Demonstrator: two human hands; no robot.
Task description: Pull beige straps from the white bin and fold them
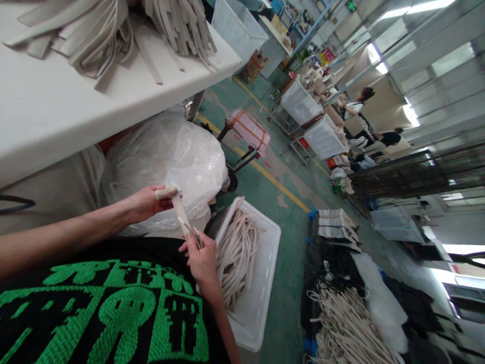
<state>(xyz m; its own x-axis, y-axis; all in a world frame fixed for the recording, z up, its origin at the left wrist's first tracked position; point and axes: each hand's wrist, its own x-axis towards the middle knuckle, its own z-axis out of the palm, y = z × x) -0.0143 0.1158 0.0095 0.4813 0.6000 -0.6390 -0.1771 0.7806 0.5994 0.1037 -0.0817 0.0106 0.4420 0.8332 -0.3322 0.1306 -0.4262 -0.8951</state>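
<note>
"Gripping what, exactly?"

"A pale strip [181,215]. The left hand [146,203], one finger taped, pinches its upper end between thumb and fingers, and the right hand [201,259] is closed around its lower end."

"And where does the strip sit?"

"Stretched taut between both hands, over the lap, in front of a clear plastic bag [170,151]. Just beside the right hand stands a white bin [262,285] with more strips [237,253] in it — and another heap of strips [99,40] lies on the white worktop [56,116] at upper left."
</note>
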